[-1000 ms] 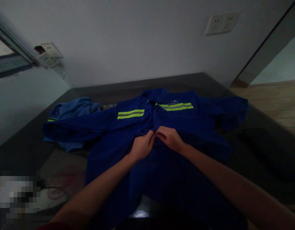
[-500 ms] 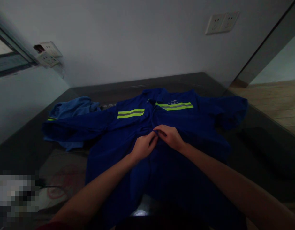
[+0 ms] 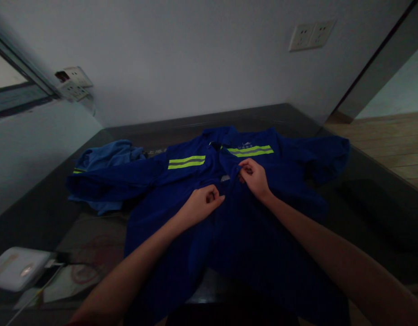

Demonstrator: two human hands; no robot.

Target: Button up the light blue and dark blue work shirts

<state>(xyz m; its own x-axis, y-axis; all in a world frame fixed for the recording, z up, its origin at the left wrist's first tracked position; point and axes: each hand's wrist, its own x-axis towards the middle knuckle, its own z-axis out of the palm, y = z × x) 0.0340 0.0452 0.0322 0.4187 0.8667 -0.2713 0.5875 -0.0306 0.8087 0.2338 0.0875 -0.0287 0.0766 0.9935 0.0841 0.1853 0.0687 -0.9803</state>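
Observation:
A dark blue work jacket (image 3: 280, 170) with yellow-green reflective stripes lies spread front up, collar away from me. Its front is parted between my hands, and a pale patch shows in the gap. My right hand (image 3: 255, 179) pinches the edge of the right-side front panel, lifting it a little. Just left of the opening, my left hand (image 3: 202, 206) rests low over the other panel. Its thumb and forefinger come together in a ring; what they hold, if anything, is too dark to make out.
A lighter blue garment (image 3: 109, 154) lies bunched under the left sleeve. At the near left a white box-shaped device (image 3: 21, 268) with cables stands on the dark tabletop (image 3: 263, 115). A dark flat object (image 3: 375, 213) is at the right. Wall sockets (image 3: 312, 35) are behind.
My hands were together at the jacket's middle and have come apart. The right hand moved up and right with the front edge; the left drew slightly left and down. The front gap has opened.

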